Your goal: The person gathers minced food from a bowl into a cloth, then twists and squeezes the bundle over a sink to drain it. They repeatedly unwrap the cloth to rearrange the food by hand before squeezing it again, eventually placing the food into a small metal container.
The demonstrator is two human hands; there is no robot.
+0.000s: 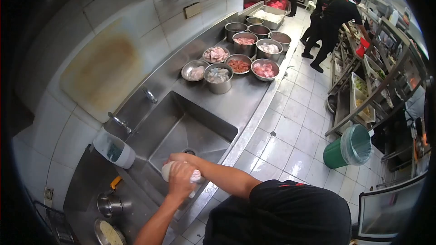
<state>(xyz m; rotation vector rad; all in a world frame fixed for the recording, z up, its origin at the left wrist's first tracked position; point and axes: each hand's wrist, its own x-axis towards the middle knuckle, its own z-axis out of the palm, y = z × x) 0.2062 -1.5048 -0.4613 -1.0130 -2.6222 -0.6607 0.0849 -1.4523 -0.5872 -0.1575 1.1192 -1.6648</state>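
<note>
1. Here's the pale bundle (195, 176), centre of the action, pinkish-white, pinched between two bare hands over the near end of the sink (198, 131). Cloth or meat? Can't tell.
2. Left hand (180, 179) clamps its near side, fingers wrapped round; right hand (180, 157) grips from beyond, partly hidden, its exact hold unclear.
3. Here's the danger: bulging at both ends, the bundle could squirt out if the squeeze is uneven or the surface slick. Straight up at 12 o'clock, the drain (190, 151) sits close by to catch scraps.
4. Out at 10 o'clock, a white tub (121, 155) hugs the sink's rim; a wide swing of the left hand could knock it.
5. Over at 8 o'clock, a pot (105, 205); an orange handle (116, 182) at 9, awkward if a forearm snags it.
6. Up at 1 o'clock, a cluster of bowls (219, 88), several holding raw meat, uncovered: splashes from the sink could reach the nearest.
7. Far off between 1 and 2, co-workers (336, 20) in black; at 3, a green bin (334, 153) on the tiles.
</note>
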